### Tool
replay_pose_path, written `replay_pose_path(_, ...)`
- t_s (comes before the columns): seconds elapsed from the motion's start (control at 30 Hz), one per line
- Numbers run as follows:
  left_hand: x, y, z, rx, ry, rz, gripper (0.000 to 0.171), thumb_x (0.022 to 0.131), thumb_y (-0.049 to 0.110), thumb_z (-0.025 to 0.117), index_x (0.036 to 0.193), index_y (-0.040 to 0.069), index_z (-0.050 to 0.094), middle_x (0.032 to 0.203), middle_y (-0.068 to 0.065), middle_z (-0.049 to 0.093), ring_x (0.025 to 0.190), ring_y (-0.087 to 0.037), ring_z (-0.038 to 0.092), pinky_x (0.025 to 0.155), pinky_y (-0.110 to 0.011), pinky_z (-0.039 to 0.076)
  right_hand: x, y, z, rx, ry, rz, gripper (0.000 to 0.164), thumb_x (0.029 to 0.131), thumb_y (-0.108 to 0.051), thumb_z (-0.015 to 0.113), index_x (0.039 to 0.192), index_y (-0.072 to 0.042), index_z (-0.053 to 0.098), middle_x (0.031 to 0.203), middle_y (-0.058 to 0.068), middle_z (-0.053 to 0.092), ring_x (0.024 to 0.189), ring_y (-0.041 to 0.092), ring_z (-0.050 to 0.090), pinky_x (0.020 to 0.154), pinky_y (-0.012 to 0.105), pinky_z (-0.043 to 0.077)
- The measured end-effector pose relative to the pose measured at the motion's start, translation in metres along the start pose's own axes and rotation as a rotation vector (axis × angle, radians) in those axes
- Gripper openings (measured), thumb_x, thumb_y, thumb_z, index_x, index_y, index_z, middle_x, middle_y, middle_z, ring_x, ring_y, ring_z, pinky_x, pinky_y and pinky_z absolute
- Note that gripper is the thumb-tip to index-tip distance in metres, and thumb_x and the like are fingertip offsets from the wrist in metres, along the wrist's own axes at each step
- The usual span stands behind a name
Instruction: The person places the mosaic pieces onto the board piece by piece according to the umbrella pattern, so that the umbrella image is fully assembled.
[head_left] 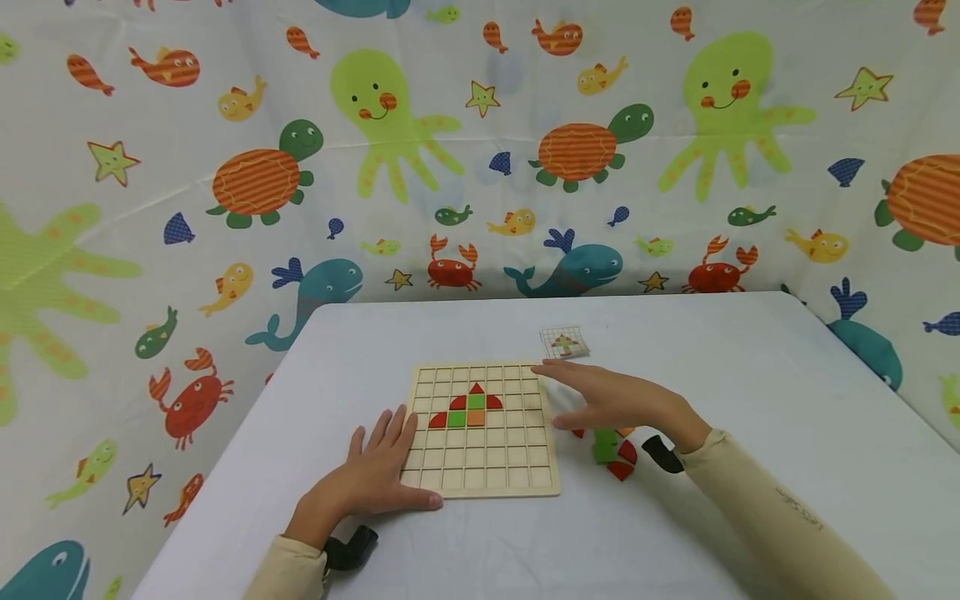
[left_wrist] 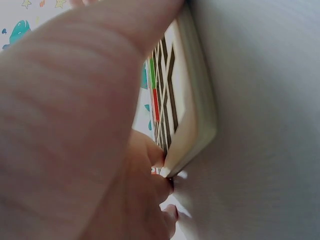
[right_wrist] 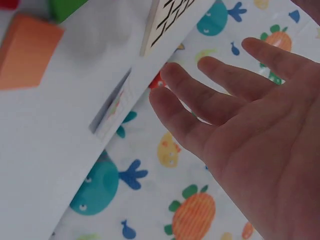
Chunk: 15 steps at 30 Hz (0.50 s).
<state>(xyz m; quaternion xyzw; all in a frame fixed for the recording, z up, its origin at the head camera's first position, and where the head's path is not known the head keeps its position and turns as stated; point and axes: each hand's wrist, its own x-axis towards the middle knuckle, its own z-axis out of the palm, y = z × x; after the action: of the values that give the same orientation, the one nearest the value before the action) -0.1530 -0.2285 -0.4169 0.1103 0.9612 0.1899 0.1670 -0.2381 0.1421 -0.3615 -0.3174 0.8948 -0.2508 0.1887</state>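
Observation:
A wooden grid board (head_left: 480,479) lies on the table. Set in its squares are a red triangle (head_left: 476,388), green squares (head_left: 457,418), an orange square (head_left: 476,415) and several red curved pieces (head_left: 493,402). My left hand (head_left: 378,471) rests against the board's left side, fingers spread, thumb along the near edge. Straight-fingered and holding nothing, my right hand (head_left: 611,396) hovers over the board's right edge. Partly hidden below it are loose pieces: green (head_left: 603,448), red (head_left: 620,471) and orange (right_wrist: 30,52).
Behind the board lies a small card (head_left: 565,342) bearing a grid with a similar coloured figure. The white table (head_left: 712,358) meets a hanging cloth (head_left: 450,225) printed with sea animals. A black strap device (head_left: 663,454) sits at the right wrist, another (head_left: 351,550) at the left.

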Motion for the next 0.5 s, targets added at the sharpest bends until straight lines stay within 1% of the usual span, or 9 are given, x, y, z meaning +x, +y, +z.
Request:
replay_pose_path(0.1, 0.0, 0.001, 0.0, -0.001, -0.002, 0.0, 0.136, 0.075, 0.072, 0.084, 0.169, -0.002, 0.018, 0.177, -0.025, 0.007, 0.161, -0.049, 0.0, 0.121, -0.075, -0.004, -0.008, 0.007, -0.002, 0.014, -0.001, 0.034, 0.077, 0.101, -0.028, 0.078, 0.167, -0.016, 0.04, 0.168, 0.012, 0.04, 0.141, 0.035, 0.049, 0.107, 0.055, 0.051)
replay_pose_path(0.17, 0.0, 0.001, 0.0, 0.001, 0.001, 0.002, 0.136, 0.075, 0.071, 0.084, 0.169, -0.002, 0.018, 0.177, -0.025, 0.007, 0.161, -0.049, 0.0, 0.121, -0.075, -0.003, -0.014, 0.012, -0.004, 0.01, -0.001, 0.054, 0.073, 0.1, -0.026, 0.078, 0.164, -0.015, 0.045, 0.165, 0.012, 0.045, 0.138, 0.036, 0.051, 0.105, 0.056, 0.053)
replay_pose_path(0.2, 0.0, 0.001, 0.0, 0.002, 0.004, 0.003, 0.136, 0.075, 0.071, 0.084, 0.169, -0.002, 0.019, 0.177, -0.025, 0.007, 0.161, -0.049, 0.001, 0.121, -0.075, -0.003, -0.017, 0.014, -0.004, -0.009, 0.004, 0.056, 0.07, 0.099, -0.027, 0.079, 0.162, -0.014, 0.049, 0.163, 0.013, 0.047, 0.142, 0.037, 0.049, 0.11, 0.057, 0.048)
replay_pose_path(0.23, 0.0, 0.001, 0.0, 0.003, 0.005, 0.003, 0.136, 0.076, 0.071, 0.084, 0.169, -0.002, 0.019, 0.177, -0.025, 0.007, 0.161, -0.049, 0.001, 0.121, -0.075, -0.003, -0.019, 0.017, -0.005, -0.02, 0.008, 0.065, 0.068, 0.098, -0.027, 0.08, 0.159, -0.014, 0.052, 0.162, 0.013, 0.049, 0.142, 0.037, 0.049, 0.112, 0.059, 0.046)
replay_pose_path(0.33, 0.0, 0.001, 0.0, 0.004, 0.007, 0.001, 0.136, 0.076, 0.071, 0.084, 0.169, -0.002, 0.019, 0.177, -0.025, 0.008, 0.161, -0.049, 0.001, 0.121, -0.075, -0.003, -0.026, 0.024, -0.005, -0.033, 0.001, 0.099, 0.062, 0.096, -0.026, 0.082, 0.153, -0.013, 0.06, 0.156, 0.015, 0.055, 0.139, 0.04, 0.051, 0.109, 0.061, 0.048)
replay_pose_path(0.4, 0.0, 0.001, 0.001, 0.006, 0.007, 0.0, 0.135, 0.076, 0.072, 0.084, 0.169, -0.002, 0.019, 0.177, -0.025, 0.008, 0.161, -0.049, 0.001, 0.121, -0.075, -0.003, -0.029, 0.029, -0.004, -0.041, -0.012, 0.115, 0.059, 0.094, -0.024, 0.084, 0.148, -0.013, 0.064, 0.151, 0.014, 0.059, 0.132, 0.038, 0.054, 0.106, 0.058, 0.051)
replay_pose_path(0.5, -0.001, 0.002, 0.0, 0.007, 0.008, -0.003, 0.136, 0.076, 0.072, 0.084, 0.169, -0.002, 0.019, 0.177, -0.025, 0.008, 0.161, -0.049, 0.001, 0.121, -0.075, -0.003, -0.03, 0.037, -0.003, -0.049, -0.034, 0.103, 0.054, 0.091, -0.019, 0.086, 0.142, -0.012, 0.068, 0.144, 0.011, 0.062, 0.123, 0.032, 0.057, 0.1, 0.051, 0.055)
